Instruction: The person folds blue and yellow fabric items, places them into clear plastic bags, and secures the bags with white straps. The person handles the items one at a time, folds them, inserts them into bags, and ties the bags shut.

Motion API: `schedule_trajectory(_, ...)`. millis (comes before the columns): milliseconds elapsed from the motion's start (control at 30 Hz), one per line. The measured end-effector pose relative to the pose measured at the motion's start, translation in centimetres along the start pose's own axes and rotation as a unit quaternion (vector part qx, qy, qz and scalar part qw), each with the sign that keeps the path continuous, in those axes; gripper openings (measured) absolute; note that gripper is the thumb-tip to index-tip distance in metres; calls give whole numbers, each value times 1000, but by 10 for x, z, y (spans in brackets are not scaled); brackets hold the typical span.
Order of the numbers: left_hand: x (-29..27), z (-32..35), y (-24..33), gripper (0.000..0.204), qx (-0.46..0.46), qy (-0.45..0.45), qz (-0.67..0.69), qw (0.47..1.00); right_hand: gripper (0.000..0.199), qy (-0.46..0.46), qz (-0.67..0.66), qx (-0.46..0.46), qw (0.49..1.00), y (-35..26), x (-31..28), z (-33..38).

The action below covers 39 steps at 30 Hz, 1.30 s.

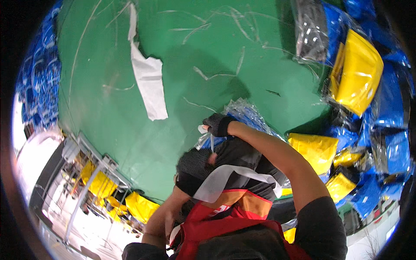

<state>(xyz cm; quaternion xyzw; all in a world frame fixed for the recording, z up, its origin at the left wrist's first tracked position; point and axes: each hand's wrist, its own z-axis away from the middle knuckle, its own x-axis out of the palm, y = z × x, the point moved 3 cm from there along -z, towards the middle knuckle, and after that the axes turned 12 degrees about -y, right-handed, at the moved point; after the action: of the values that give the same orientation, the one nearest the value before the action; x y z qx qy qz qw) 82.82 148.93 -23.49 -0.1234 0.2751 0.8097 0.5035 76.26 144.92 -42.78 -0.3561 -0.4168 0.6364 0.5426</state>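
Note:
My right hand (218,125), in a dark knitted glove, closes on a narrow white strip (212,142) above a stack of blue packs (249,113) in clear plastic. Lower and to the left, my left hand (194,166), also dark-gloved, is curled round the lower end of the same strip. Beneath both hands lies dark material (236,151). A wider white band (225,175) loops across in front of my red and orange apron (242,206).
A torn white sheet (149,82) and thin clear plastic strips (216,77) lie on the green surface (130,143). Yellow and blue wrapped packs (357,71) are piled at right. Blue bundles (41,82) stand far left; a metal frame (89,180) and yellow packs (141,207) are lower left.

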Motion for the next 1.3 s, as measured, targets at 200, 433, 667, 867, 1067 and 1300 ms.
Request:
schedule_trajectory(200,-59,-51,-8,40,20,9,74,997,33,-19,17,-36,999,10,13,1)
schedule_trajectory(433,-16,-103,-96,55,53,-35,641,765,39,-58,-245,-15,968,0,13,23)
schedule_trajectory(667,83,-85,-117,57,35,-134,495,858,19,61,135,-58,987,-47,13,40)
schedule_trajectory(867,92,-78,-112,20,17,-143,455,879,16,173,364,-98,910,-80,7,46)
schedule_trajectory(1067,82,-70,-109,37,67,110,140,982,18,-14,295,89,951,-81,24,64)
schedule_trajectory(1300,99,-63,-107,35,136,-4,621,772,36,132,111,7,985,-92,34,96)
